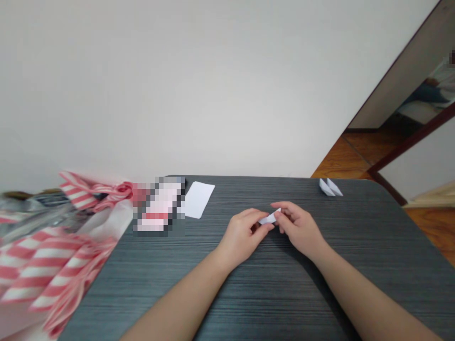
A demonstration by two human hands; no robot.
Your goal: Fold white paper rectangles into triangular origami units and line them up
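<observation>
Both my hands meet over the middle of the dark grey table [277, 284]. Between them is a small folded piece of white paper [269, 219]. My left hand [245, 234] pinches its left end with curled fingers. My right hand [296, 225] pinches its right end, thumb and forefinger pressed on the fold. Both hands rest low, at or just above the tabletop.
A flat white paper slip [199, 199] lies at the back left of the table. A small folded white paper piece [330, 187] sits at the back right. Red-and-white striped bags [53, 255] crowd the left edge. A white wall stands behind; wooden floor shows at right.
</observation>
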